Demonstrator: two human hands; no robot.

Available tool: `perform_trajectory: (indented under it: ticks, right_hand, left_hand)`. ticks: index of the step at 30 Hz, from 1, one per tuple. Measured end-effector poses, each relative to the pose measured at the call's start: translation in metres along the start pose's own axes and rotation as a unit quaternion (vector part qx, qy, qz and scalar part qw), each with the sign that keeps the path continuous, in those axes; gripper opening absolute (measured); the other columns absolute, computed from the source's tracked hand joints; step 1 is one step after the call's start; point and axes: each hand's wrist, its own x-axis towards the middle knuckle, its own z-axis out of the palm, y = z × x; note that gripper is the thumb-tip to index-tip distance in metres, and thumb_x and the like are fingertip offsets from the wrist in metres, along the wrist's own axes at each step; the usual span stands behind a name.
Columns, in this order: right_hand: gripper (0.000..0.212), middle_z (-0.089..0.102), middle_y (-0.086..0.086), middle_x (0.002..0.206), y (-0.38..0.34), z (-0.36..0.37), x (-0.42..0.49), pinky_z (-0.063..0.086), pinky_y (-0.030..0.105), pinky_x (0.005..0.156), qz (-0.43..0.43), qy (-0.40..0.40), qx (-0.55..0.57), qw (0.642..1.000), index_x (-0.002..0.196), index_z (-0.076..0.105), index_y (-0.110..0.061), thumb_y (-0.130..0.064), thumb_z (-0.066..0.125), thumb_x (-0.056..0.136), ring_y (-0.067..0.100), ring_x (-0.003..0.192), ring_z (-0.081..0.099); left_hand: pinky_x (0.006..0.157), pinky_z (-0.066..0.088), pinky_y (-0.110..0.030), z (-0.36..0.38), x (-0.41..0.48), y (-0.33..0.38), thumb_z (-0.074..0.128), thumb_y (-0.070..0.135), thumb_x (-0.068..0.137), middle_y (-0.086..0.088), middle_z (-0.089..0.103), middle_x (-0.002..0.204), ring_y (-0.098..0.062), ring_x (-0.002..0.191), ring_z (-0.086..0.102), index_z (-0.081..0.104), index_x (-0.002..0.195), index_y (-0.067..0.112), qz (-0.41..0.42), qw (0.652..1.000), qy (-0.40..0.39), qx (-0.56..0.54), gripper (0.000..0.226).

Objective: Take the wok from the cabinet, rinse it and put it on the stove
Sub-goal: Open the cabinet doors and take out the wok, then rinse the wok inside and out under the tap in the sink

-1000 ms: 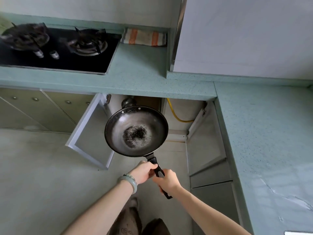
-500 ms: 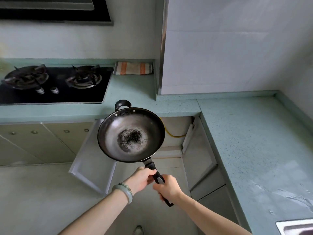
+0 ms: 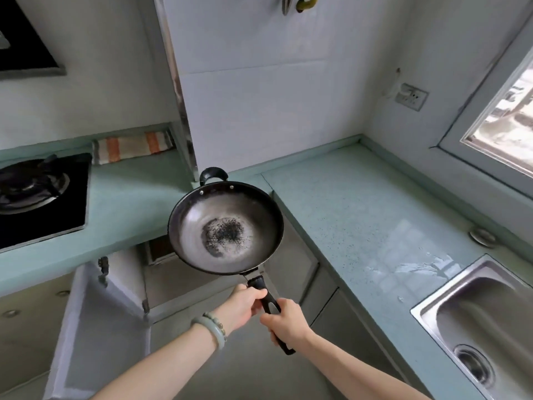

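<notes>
The wok (image 3: 225,228) has risen clear of the open cabinet (image 3: 98,327) to counter height. The left hand (image 3: 241,308) and right hand (image 3: 285,323) both grip its long handle (firmly). The sink (image 3: 473,319), now in view at right, suggests rinsing comes next.

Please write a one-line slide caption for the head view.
Left hand and right hand grip the handle of the wok, held in the air between stove and sink.
</notes>
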Motion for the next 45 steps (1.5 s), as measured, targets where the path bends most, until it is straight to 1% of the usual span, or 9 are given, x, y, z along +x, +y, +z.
perform_trajectory:
  ticks: [7, 12, 15, 19, 22, 27, 34, 40, 45]
  right_hand:
    - [0.014, 0.055, 0.004, 0.048, 0.011, -0.026, -0.009, 0.04, 0.022, 0.038, 0.048, 0.121, 0.068, 0.989, 0.068, 0.045, -0.012, -0.011, 0.057, 0.075, 0.016, 0.033, 0.051]
    - [0.018, 0.061, 0.005, 0.053, 0.031, -0.057, -0.012, 0.045, 0.026, 0.043, 0.076, 0.194, 0.082, 0.975, 0.073, 0.054, -0.008, -0.024, 0.061, 0.076, 0.012, 0.036, 0.054]
    - [0.016, 0.06, 0.001, 0.049, 0.043, -0.077, -0.011, 0.044, 0.025, 0.042, 0.094, 0.212, 0.111, 0.966, 0.072, 0.053, -0.01, -0.022, 0.063, 0.076, 0.012, 0.035, 0.053]
    - [0.017, 0.061, 0.005, 0.058, 0.063, -0.104, 0.0, 0.05, 0.032, 0.054, 0.103, 0.244, 0.112, 0.958, 0.067, 0.053, -0.014, -0.029, 0.061, 0.068, 0.021, 0.05, 0.057]
    - [0.017, 0.058, 0.006, 0.054, 0.074, -0.125, 0.009, 0.047, 0.034, 0.052, 0.105, 0.248, 0.117, 0.956, 0.063, 0.051, -0.013, -0.024, 0.061, 0.071, 0.021, 0.047, 0.056]
    - [0.012, 0.057, 0.005, 0.053, 0.091, -0.158, 0.025, 0.047, 0.033, 0.047, 0.112, 0.243, 0.132, 0.954, 0.068, 0.052, -0.011, -0.02, 0.06, 0.069, 0.02, 0.043, 0.057]
    - [0.01, 0.058, 0.004, 0.055, 0.102, -0.179, 0.039, 0.047, 0.03, 0.043, 0.124, 0.221, 0.115, 0.96, 0.076, 0.054, -0.01, -0.018, 0.06, 0.074, 0.017, 0.039, 0.056]
    - [0.012, 0.06, 0.007, 0.058, 0.103, -0.182, 0.05, 0.049, 0.035, 0.047, 0.131, 0.217, 0.12, 0.96, 0.071, 0.053, -0.013, -0.023, 0.06, 0.071, 0.022, 0.046, 0.06]
    - [0.012, 0.058, 0.006, 0.062, 0.101, -0.183, 0.051, 0.049, 0.034, 0.047, 0.135, 0.21, 0.131, 0.959, 0.072, 0.052, -0.013, -0.021, 0.06, 0.076, 0.021, 0.044, 0.058]
  left_hand:
    - [0.058, 0.044, -0.03, 0.055, 0.015, 0.008, 0.052, -0.008, 0.089, -0.016, 0.059, 0.079, -0.025, 0.066, 0.057, 0.049, 0.095, 0.002, -0.012, 0.992, -0.097, 0.076, 0.012]
    - [0.047, 0.047, -0.026, 0.108, 0.02, 0.005, 0.049, -0.007, 0.091, -0.016, 0.059, 0.077, -0.025, 0.064, 0.058, 0.054, 0.089, -0.003, -0.034, 0.98, -0.159, 0.117, 0.007]
    - [0.053, 0.05, -0.028, 0.137, 0.024, 0.003, 0.048, -0.007, 0.091, -0.016, 0.059, 0.077, -0.025, 0.066, 0.058, 0.055, 0.084, -0.002, -0.046, 0.973, -0.183, 0.131, 0.012]
    - [0.058, 0.048, -0.03, 0.175, 0.033, 0.0, 0.048, -0.008, 0.092, -0.014, 0.058, 0.075, -0.025, 0.066, 0.057, 0.056, 0.08, -0.002, -0.046, 0.967, -0.201, 0.15, 0.016]
    - [0.051, 0.049, -0.026, 0.199, 0.041, -0.001, 0.047, -0.008, 0.092, -0.013, 0.058, 0.07, -0.023, 0.061, 0.058, 0.055, 0.077, -0.001, -0.05, 0.965, -0.202, 0.158, 0.019]
    - [0.061, 0.048, -0.032, 0.231, 0.06, -0.002, 0.047, -0.006, 0.093, -0.012, 0.062, 0.062, -0.019, 0.048, 0.063, 0.056, 0.08, -0.002, -0.069, 0.961, -0.214, 0.163, 0.017]
    - [0.061, 0.05, -0.032, 0.249, 0.076, -0.005, 0.048, -0.006, 0.093, -0.014, 0.063, 0.065, -0.021, 0.053, 0.064, 0.057, 0.083, -0.003, -0.075, 0.962, -0.203, 0.168, 0.014]
    - [0.06, 0.047, -0.031, 0.251, 0.087, 0.001, 0.048, -0.005, 0.093, -0.011, 0.065, 0.057, -0.019, 0.049, 0.063, 0.058, 0.081, -0.003, -0.083, 0.956, -0.212, 0.187, 0.016]
    - [0.067, 0.047, -0.034, 0.248, 0.092, 0.006, 0.051, -0.004, 0.092, -0.014, 0.066, 0.065, -0.024, 0.064, 0.062, 0.058, 0.085, -0.003, -0.101, 0.948, -0.224, 0.202, 0.01]
